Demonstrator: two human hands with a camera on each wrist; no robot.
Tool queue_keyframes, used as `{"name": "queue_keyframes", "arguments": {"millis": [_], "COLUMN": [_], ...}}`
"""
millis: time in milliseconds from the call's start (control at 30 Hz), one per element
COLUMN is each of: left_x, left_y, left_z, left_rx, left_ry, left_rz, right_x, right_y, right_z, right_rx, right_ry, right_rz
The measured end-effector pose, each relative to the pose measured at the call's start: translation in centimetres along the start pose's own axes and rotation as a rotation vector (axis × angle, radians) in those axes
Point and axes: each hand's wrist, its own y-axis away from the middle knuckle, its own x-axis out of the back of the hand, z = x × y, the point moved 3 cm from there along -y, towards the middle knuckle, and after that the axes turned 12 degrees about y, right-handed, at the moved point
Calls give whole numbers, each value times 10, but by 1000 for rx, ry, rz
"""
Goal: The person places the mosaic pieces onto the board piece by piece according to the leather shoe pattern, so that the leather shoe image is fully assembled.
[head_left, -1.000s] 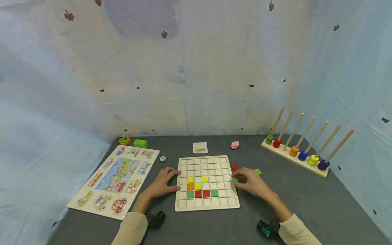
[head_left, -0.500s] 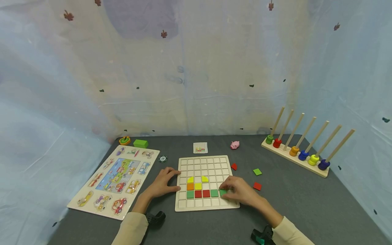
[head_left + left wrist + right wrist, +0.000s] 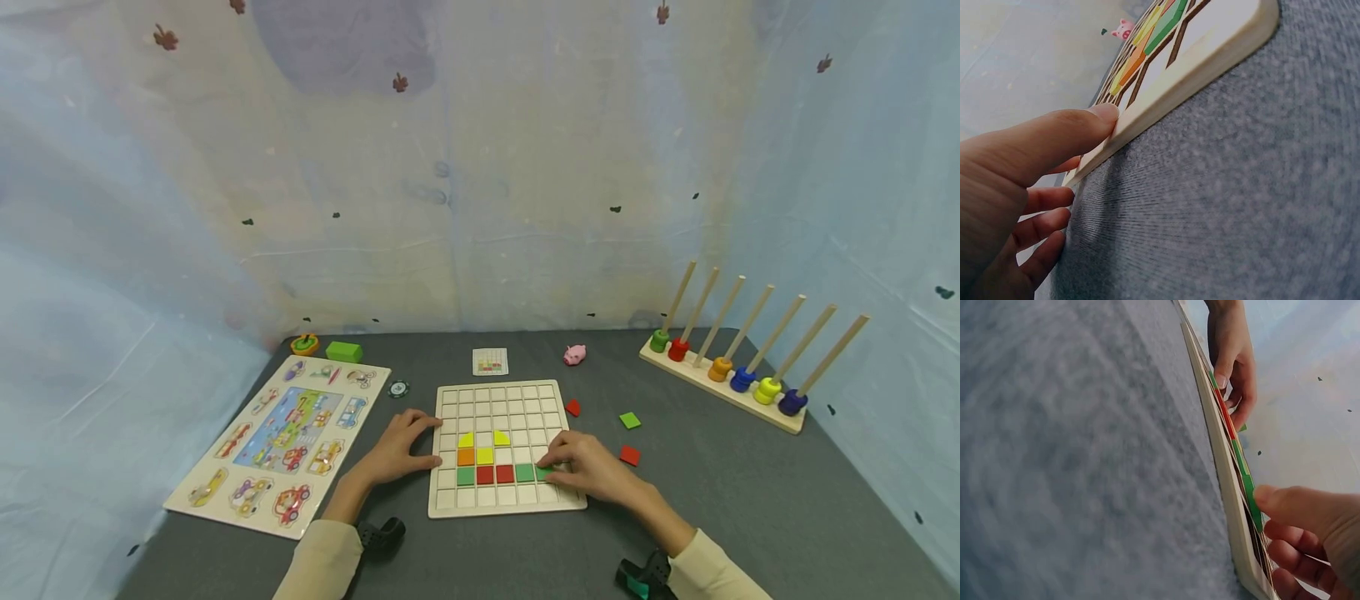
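A wooden grid board [image 3: 510, 512] lies in the middle of the table. My left hand [image 3: 401, 446] rests along its left edge, the thumb [image 3: 1105, 117] touching the rim. With thumb and fingertips my right hand [image 3: 588, 468] pinches a green square tile [image 3: 1249, 495] over the right end of the second row from the front. That row also carries another green tile [image 3: 524, 473], two red tiles [image 3: 495, 474] and a green tile [image 3: 466, 476] at its left. Above them sit an orange tile [image 3: 466, 457], a yellow square tile [image 3: 485, 456] and two curved yellow tiles [image 3: 502, 437].
Right of the board lie a red triangle [image 3: 573, 407], a lime tile [image 3: 630, 420] and a red tile [image 3: 630, 455]. Behind are a pattern card [image 3: 490, 363] and toy pig [image 3: 574, 355]. A peg stacker [image 3: 705, 372] stands right; a picture puzzle [image 3: 240, 504] and chip [image 3: 398, 389] lie left.
My right hand has carried the green tile leftward from beside the board's right edge onto the grid, uncovering the red tile on the table. My left hand has stayed put.
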Motion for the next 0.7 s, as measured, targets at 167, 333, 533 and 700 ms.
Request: {"name": "queue_keyframes", "arguments": {"millis": [167, 333, 533, 700], "left_x": [0, 0, 1, 1], "left_y": [0, 0, 1, 1], "left_z": [0, 0, 1, 2], "left_rx": [2, -6, -19, -18], "left_ry": [-2, -2, 0, -4], "left_rz": [1, 1, 2, 3], "right_x": [-1, -1, 8, 22], "right_y": [0, 0, 2, 9], "right_z": [0, 0, 3, 18], "right_rx": [20, 27, 21, -86], "right_ry": [-5, -5, 22, 91], "right_rz": [32, 43, 101, 162]}}
